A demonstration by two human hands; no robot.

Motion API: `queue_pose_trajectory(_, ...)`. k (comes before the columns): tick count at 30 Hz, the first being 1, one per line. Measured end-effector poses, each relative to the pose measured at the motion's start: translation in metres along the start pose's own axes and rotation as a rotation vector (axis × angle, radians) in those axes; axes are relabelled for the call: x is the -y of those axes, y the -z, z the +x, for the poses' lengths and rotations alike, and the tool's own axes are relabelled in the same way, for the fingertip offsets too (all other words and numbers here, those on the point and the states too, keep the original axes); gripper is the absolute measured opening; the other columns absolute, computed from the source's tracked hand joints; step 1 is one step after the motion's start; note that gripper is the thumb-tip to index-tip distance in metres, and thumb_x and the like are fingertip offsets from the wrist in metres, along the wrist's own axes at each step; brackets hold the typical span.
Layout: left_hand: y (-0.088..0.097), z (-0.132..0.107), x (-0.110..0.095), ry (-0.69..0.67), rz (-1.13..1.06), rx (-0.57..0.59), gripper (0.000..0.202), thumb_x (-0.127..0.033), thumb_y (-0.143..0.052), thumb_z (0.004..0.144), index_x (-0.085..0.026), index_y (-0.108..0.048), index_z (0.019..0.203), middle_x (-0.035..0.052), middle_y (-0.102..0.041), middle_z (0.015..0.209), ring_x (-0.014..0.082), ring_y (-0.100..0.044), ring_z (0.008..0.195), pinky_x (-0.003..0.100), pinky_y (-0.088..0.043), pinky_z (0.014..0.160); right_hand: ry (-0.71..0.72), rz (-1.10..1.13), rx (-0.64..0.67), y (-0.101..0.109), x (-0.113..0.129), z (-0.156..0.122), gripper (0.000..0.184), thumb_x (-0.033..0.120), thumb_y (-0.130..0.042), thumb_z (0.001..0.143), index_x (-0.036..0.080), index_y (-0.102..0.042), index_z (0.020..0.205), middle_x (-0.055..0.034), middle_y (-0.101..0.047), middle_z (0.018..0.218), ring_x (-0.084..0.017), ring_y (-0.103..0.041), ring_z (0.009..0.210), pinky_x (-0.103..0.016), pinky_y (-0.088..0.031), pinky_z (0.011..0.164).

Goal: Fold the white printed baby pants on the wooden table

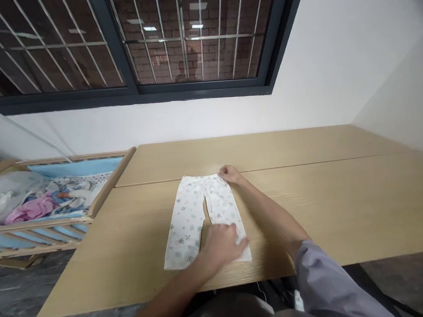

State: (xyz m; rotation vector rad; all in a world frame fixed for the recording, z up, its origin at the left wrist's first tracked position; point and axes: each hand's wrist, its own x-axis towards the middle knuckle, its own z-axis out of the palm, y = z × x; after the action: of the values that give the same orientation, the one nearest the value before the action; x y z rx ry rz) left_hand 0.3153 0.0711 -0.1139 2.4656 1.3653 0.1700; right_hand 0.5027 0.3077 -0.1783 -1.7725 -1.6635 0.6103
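A pair of small white trousers [185,222] with a scattered print lies flat on the wooden table, waistband away from me and legs toward me. My right hand [230,173] pinches the right corner of the waistband. Over the lower part of the right trouser leg is my left hand [224,244], smeared by motion. Its fingers look apart, with nothing visibly held; whether they touch the cloth I cannot tell. The left trouser leg is in full view, while my left hand hides part of the right one.
The pale wooden table [343,198] has a seam across it and meets the white wall. At the left stands a wooden cot [109,184] with blue lining, holding a heap of clothes [38,205] and a clear plastic bag [12,185]. A barred window [200,90] is above.
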Motion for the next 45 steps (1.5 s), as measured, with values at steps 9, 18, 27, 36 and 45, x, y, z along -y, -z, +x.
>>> queue_pose_trajectory(9,-0.033,-0.025,-0.034,-0.013,-0.02,0.169,0.028,-0.031,-0.052,0.085,-0.013,-0.071,0.093,0.0191,-0.073,0.089,0.0371,-0.07,0.086,0.044,-0.048,0.07,-0.066,0.026,0.028,0.004,0.021,-0.005,0.011,0.019,-0.068,0.074,0.018,-0.058,0.078,-0.0014,-0.067,0.078,-0.015,-0.059,0.076,-0.022,-0.042,0.069)
queue_pose_trajectory(18,0.024,-0.079,0.009,0.179,-0.375,-0.125,0.034,-0.036,-0.042,0.095,-0.023,-0.053,0.066,-0.0009,-0.062,0.06,0.0171,-0.059,0.059,0.03,-0.033,0.057,-0.031,0.132,0.035,-0.013,0.093,0.009,0.028,0.022,-0.07,0.074,0.019,-0.056,0.097,-0.001,-0.067,0.083,-0.014,-0.061,0.067,-0.022,-0.043,0.06)
queue_pose_trajectory(27,0.021,-0.136,0.08,0.565,-0.351,-0.209,0.036,-0.038,-0.04,0.095,-0.023,-0.049,0.063,0.0007,-0.062,0.063,0.0178,-0.06,0.063,0.028,-0.032,0.059,0.019,0.018,-0.001,-0.101,0.157,0.001,0.024,0.017,-0.061,0.081,0.021,-0.053,0.103,-0.0047,-0.069,0.096,-0.02,-0.062,0.09,-0.029,-0.044,0.079)
queue_pose_trajectory(36,0.01,-0.149,0.096,0.759,0.029,-0.053,0.029,-0.036,-0.044,0.099,-0.022,-0.062,0.081,0.0057,-0.074,0.085,0.0259,-0.071,0.081,0.03,-0.035,0.059,0.101,-0.111,0.078,-0.115,0.167,-0.016,0.017,0.017,-0.054,0.091,0.016,-0.053,0.108,-0.0135,-0.068,0.105,-0.027,-0.062,0.102,-0.039,-0.04,0.093)
queue_pose_trajectory(45,-0.018,-0.165,0.075,0.161,0.296,-0.528,0.039,-0.037,-0.046,0.099,-0.017,-0.06,0.129,0.0159,-0.062,0.136,0.0308,-0.06,0.121,0.041,-0.049,0.094,0.883,-0.108,0.473,-0.068,0.172,-0.135,0.057,0.047,-0.049,0.101,0.015,-0.04,0.147,-0.018,-0.043,0.153,-0.028,-0.041,0.141,-0.044,-0.036,0.113)
